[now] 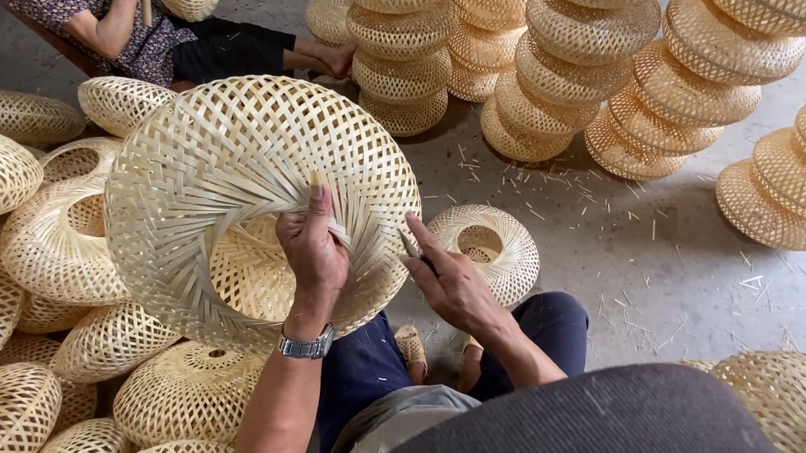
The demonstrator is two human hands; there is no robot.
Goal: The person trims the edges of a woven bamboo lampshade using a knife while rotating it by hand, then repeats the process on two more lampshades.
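Trimming or tucking strips at the rim of a woven bamboo shade.

The left hand [312, 248] grips the loose strips at the shade's [257, 200] opening, fingers curled, holding it tilted above the knees. The right hand [445, 276] pinches a small blade-like tool [410, 245] against the edge. The step looks like finishing the rim; the next move calls for a steady hold and a fine cut. Beyond, a finished shade [486, 249] lies on the floor [656, 274], stacks [590, 49] further back.
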